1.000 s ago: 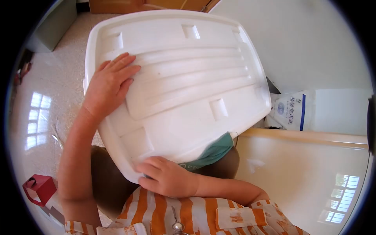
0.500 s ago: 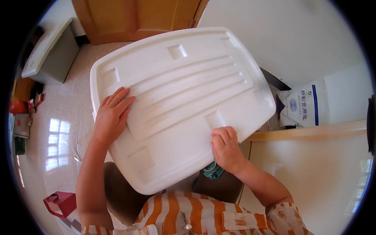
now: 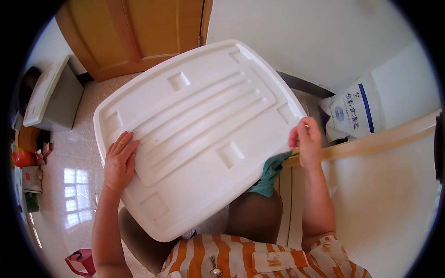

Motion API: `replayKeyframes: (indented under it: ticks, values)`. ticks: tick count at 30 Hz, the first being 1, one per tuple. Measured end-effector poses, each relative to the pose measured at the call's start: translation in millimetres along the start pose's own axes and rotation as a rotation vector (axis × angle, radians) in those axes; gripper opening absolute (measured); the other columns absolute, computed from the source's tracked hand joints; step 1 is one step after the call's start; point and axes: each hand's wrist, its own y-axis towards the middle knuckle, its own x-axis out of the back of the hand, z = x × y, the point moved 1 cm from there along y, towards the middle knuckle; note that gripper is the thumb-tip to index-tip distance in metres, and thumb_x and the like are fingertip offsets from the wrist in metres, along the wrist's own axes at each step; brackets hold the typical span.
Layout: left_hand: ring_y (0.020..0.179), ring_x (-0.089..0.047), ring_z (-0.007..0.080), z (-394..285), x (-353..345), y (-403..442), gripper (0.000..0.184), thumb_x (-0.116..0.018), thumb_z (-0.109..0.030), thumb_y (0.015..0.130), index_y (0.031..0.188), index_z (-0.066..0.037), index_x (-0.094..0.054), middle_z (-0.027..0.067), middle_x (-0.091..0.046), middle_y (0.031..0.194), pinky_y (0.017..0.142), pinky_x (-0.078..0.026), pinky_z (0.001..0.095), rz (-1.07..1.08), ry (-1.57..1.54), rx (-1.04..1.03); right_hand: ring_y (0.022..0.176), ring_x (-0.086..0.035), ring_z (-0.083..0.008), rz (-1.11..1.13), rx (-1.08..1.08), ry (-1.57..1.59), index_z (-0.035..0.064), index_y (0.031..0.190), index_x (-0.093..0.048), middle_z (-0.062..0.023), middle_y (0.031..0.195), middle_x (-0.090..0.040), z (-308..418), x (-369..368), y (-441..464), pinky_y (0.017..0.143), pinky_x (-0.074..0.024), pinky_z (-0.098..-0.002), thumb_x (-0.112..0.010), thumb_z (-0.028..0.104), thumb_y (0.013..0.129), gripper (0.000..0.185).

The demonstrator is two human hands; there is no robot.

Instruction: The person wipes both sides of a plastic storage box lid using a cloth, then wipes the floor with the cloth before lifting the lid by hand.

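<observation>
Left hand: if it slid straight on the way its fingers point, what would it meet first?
The left hand lies on the white lid; beyond shallow moulding, it would probably meet the lid's far rim, though relief is hard to judge.

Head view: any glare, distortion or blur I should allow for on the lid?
Head view: black corners and fisheye bending, with the door leaning at the edge; bright window reflection on the floor at left; soft pale shading on the lid, its ribs still readable; right hand slightly soft, left hand clearer.
</observation>
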Motion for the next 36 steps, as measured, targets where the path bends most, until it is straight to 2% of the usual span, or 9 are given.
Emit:
replayKeyframes:
  ticks: [6, 9, 12, 15, 17, 20, 22, 27, 36]
  values:
    - [0.121, -0.049, 0.0315, 1.7, -3.4, 1.8, 0.028, -0.055, 0.001, 0.079, 0.105, -0.003, -0.063, 0.0143, -0.056, 0.124, 0.097, -0.040, 0.0411, -0.005, 0.008, 0.004, 0.087, -0.053, -0.0211, 0.366, 0.745, -0.855, 0.0087, 0.097, -0.052, -0.0116, 0.098, -0.050, -3.9, -33.2, -64.7, 0.073, -0.0446, -0.0315, -0.073, 0.022, 0.076, 0.032]
    - [0.121, -0.049, 0.0318, -1.1, -0.9, 2.2, 0.028, -0.055, 0.001, 0.078, 0.105, -0.003, -0.063, 0.0145, -0.056, 0.124, 0.097, -0.040, 0.0412, 0.002, 0.010, 0.000, 0.086, -0.052, -0.0234, 0.190, 0.699, -0.952, 0.0083, 0.095, -0.052, -0.0120, 0.099, -0.050, -21.2, -16.5, -75.1, 0.073, -0.0442, -0.0325, -0.075, 0.019, 0.073, 0.034]
    - [0.121, -0.049, 0.0320, -0.8, -0.3, 1.6, 0.029, -0.055, 0.001, 0.078, 0.105, -0.003, -0.063, 0.0145, -0.056, 0.124, 0.097, -0.040, 0.0412, 0.001, 0.006, -0.008, 0.072, -0.052, -0.0134, 0.036, 0.093, -0.270, 0.0076, 0.096, -0.049, -0.0064, 0.087, -0.054, -83.6, 4.3, -74.3, 0.061, -0.0428, -0.0278, -0.066, 0.004, 0.082, 0.023]
    - [0.121, -0.048, 0.0319, 0.4, 2.0, 0.6, 0.029, -0.055, 0.002, 0.078, 0.105, -0.003, -0.063, 0.0144, -0.056, 0.124, 0.096, -0.040, 0.0413, -0.007, 0.010, -0.009, 0.068, -0.050, -0.0084, 0.098, -0.141, 0.194, 0.0072, 0.100, -0.045, -0.0018, 0.085, -0.053, -86.0, -7.2, -89.3, 0.060, -0.0445, -0.0234, -0.059, 0.004, 0.088, 0.018]
    - [0.121, -0.048, 0.0318, -1.0, 0.0, 0.5, 0.029, -0.055, 0.002, 0.078, 0.105, -0.003, -0.063, 0.0144, -0.056, 0.124, 0.096, -0.040, 0.0414, -0.015, 0.008, -0.017, 0.065, -0.051, -0.0068, 0.094, -0.179, 0.216, 0.0065, 0.088, -0.047, -0.0014, 0.076, -0.054, -87.1, -2.8, -88.1, 0.056, -0.0431, -0.0217, -0.059, 0.002, 0.088, 0.013]
    - [0.121, -0.048, 0.0315, 1.9, -1.0, -0.9, 0.029, -0.055, 0.003, 0.077, 0.105, -0.003, -0.063, 0.0144, -0.056, 0.124, 0.096, -0.040, 0.0414, -0.008, 0.021, 0.000, 0.067, -0.055, -0.0089, 0.216, -0.232, 0.107, 0.0036, 0.090, -0.052, -0.0036, 0.080, -0.059, -119.6, 14.1, -76.2, 0.059, -0.0456, -0.0231, -0.064, 0.005, 0.085, 0.013]
    - [0.121, -0.048, 0.0313, 2.6, -1.6, -1.8, 0.030, -0.055, 0.003, 0.077, 0.105, -0.003, -0.063, 0.0143, -0.056, 0.124, 0.096, -0.040, 0.0415, 0.000, 0.024, 0.001, 0.072, -0.059, -0.0131, 0.317, -0.472, -0.170, 0.0007, 0.100, -0.058, -0.0069, 0.087, -0.062, -149.0, 23.8, -64.6, 0.064, -0.0488, -0.0271, -0.069, 0.009, 0.080, 0.024]
    - [0.121, -0.048, 0.0315, 3.0, -1.0, -2.1, 0.030, -0.055, 0.002, 0.076, 0.104, -0.003, -0.063, 0.0144, -0.057, 0.123, 0.096, -0.040, 0.0420, 0.003, 0.019, 0.009, 0.095, -0.059, -0.0214, 0.479, -0.046, -0.368, 0.0002, 0.120, -0.054, -0.0134, 0.105, -0.061, -233.9, -0.5, -65.4, 0.073, -0.0519, -0.0346, -0.065, 0.017, 0.083, 0.042]
    - [0.120, -0.049, 0.0331, -0.5, -0.4, -1.4, 0.032, -0.054, 0.000, 0.075, 0.105, -0.004, -0.061, 0.0166, -0.056, 0.122, 0.095, -0.039, 0.0431, 0.005, 0.050, 0.012, 0.096, -0.058, -0.0226, 0.461, -0.090, -0.296, -0.0007, 0.119, -0.054, -0.0130, 0.106, -0.061, -252.9, -64.1, -56.6, 0.077, -0.0506, -0.0356, -0.061, 0.020, 0.085, 0.041]
